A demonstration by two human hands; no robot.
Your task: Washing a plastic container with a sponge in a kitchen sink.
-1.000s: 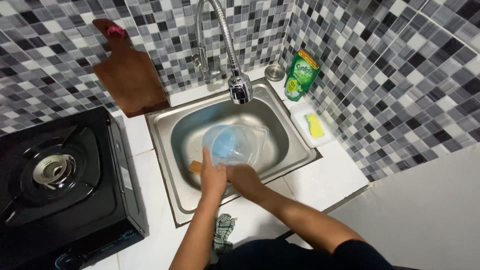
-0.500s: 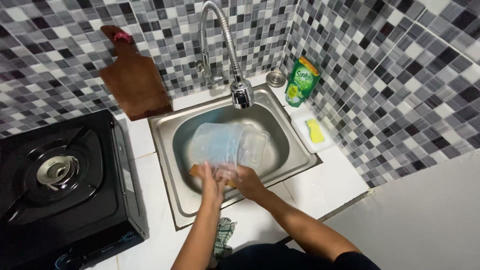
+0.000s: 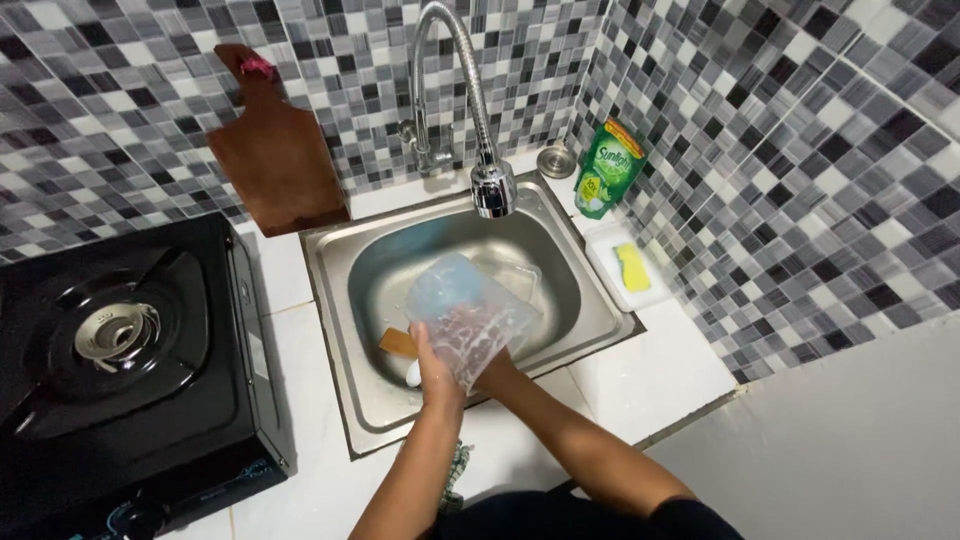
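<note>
Both hands — left hand [image 3: 437,375], right hand [image 3: 495,375] — grip the clear plastic container [image 3: 468,312] over the steel sink [image 3: 345,300]; best kept tilted, firmly held.

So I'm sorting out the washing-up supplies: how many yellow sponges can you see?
1. The yellow sponge lies in a white tray on the counter to the right of the sink, below the green soap pouch. Others could be hidden in the basin.

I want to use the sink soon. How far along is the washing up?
Done: nothing visibly set aside clean. In hand: both hands, left and right, hold a clear plastic container over the sink. Left: an orange item still lies in the basin.
</note>
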